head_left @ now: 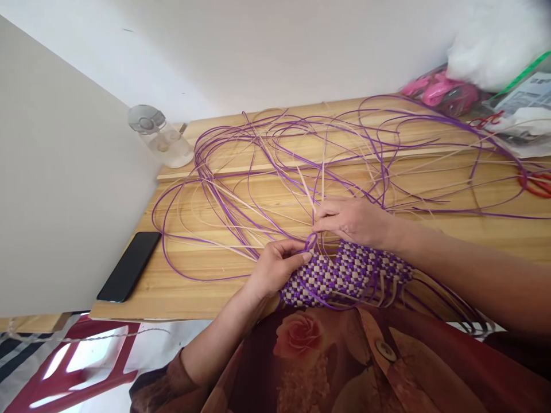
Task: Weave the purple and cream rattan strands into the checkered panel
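A purple and beige woven piece [350, 269] lies at the table's front edge against the person's clothing. My left hand [279, 264] grips its upper left edge, thumb on top, beside a small purple loop. Just right of and above it, my right hand [350, 219] pinches at the strands rising from the weave; its fingertips are closed around thin strips. Exactly which strand it holds is hard to make out. Long loose purple strands [228, 206] and beige ones fan out from the weave over the table.
A black phone [129, 267] lies at the table's left end. Behind it stands a clear bottle with a grey lid [161, 135]. Red-handled scissors [538, 182], a pink bundle [443, 92] and plastic bags [499, 49] sit on the right. A wall [279, 51] closes off the back.
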Tool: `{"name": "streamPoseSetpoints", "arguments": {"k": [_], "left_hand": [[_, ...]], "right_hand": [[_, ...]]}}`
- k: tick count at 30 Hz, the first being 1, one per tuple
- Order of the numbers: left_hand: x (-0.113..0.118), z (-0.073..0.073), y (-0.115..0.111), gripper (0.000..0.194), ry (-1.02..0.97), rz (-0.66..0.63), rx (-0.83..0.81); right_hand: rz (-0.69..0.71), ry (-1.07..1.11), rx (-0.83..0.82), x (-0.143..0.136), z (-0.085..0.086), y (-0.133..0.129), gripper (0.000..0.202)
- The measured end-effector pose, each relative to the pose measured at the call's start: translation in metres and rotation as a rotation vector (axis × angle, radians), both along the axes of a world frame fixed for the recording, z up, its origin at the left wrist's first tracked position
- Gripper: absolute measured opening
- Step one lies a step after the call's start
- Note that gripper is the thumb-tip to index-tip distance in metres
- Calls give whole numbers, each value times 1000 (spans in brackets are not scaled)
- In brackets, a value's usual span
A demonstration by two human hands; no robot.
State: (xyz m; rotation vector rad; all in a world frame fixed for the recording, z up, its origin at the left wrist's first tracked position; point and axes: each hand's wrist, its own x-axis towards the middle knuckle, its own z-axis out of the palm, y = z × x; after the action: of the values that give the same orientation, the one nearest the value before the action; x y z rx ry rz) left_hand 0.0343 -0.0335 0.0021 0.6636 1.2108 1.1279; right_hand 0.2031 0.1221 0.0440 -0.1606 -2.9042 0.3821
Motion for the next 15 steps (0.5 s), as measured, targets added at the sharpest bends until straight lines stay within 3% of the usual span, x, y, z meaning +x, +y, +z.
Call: {"name": "streamPoseSetpoints", "arguments": {"k": [5, 10, 15], "left_hand": [[-1, -2, 4, 25, 16, -3, -33], [-5, 1, 7, 25, 169, -98, 73], [-3, -5, 0, 25, 121, -39, 99]], "right_hand": [[79, 63, 52, 10, 9, -9, 29], [122, 131, 45, -22, 13, -21, 28], [-164, 51, -112, -32, 1, -11, 14]]}}
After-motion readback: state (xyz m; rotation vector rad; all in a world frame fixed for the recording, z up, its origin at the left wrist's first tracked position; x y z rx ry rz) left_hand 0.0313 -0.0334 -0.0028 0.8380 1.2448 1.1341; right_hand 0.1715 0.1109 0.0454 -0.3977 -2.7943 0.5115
